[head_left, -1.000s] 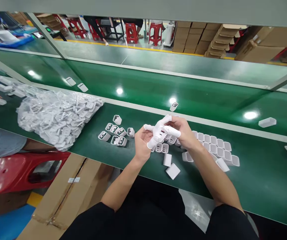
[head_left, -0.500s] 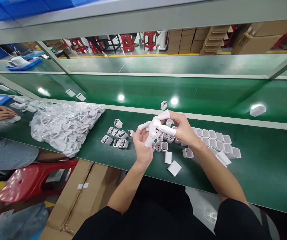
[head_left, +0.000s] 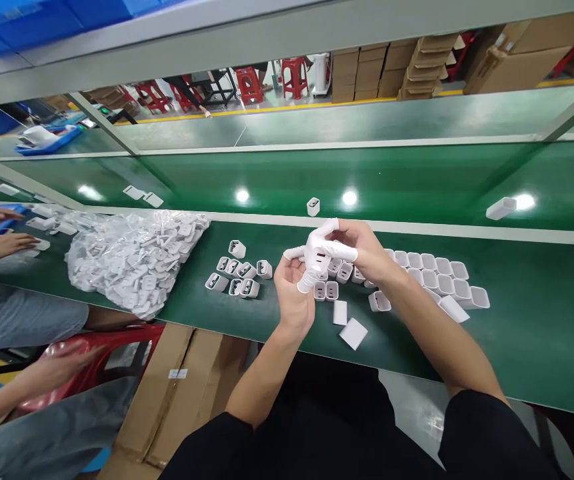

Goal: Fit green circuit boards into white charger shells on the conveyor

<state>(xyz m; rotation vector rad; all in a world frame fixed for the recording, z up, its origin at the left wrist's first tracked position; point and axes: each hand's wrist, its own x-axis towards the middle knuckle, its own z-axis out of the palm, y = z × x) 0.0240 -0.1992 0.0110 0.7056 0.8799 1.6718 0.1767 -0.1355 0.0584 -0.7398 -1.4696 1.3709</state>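
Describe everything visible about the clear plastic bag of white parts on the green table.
The plastic bag is clear, crinkled film, stuffed full of small white plug-like parts. It lies slumped on its side on the green table, bulging, with its near end reaching the table's front edge. Its mouth seems to face the loose chargers, which lie apart from it. No hand touches it.

Honestly, nothing here is readable. The cardboard box (head_left: 187, 380) below and left of the left hand (head_left: 294, 293) has a small white sticker (head_left: 177, 374) with print on it, but it's way too tiny and blurry to make out. Same story for the stacked cartons (head_left: 367, 70) far beyond the grip, no legible markings.
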